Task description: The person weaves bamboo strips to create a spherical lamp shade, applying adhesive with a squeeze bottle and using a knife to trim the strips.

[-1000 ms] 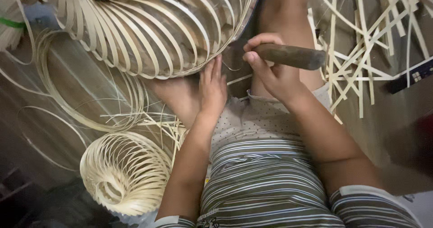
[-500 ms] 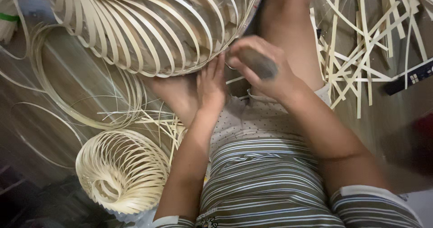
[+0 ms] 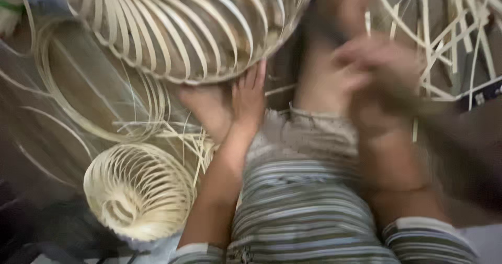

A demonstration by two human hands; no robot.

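A large round frame of pale bamboo strips (image 3: 193, 29) fills the top of the head view. My left hand (image 3: 248, 99) lies flat with its fingertips against the frame's lower rim, next to my bare foot (image 3: 206, 107). My right hand (image 3: 376, 70) is to the right over my leg, heavily blurred by motion. It seems closed on a dark-handled tool (image 3: 413, 107), which shows only as a brown streak.
A smaller coiled bamboo frame (image 3: 138, 191) stands on the floor at lower left. Thin loops of strip (image 3: 78, 96) lie to the left. Several loose bamboo strips (image 3: 449, 34) are piled at upper right, beside a dark flat object (image 3: 483, 94).
My right hand has swung the dark-handled tool from beside the frame's rim out to the right and is now blurred. My left hand has stayed at the rim.
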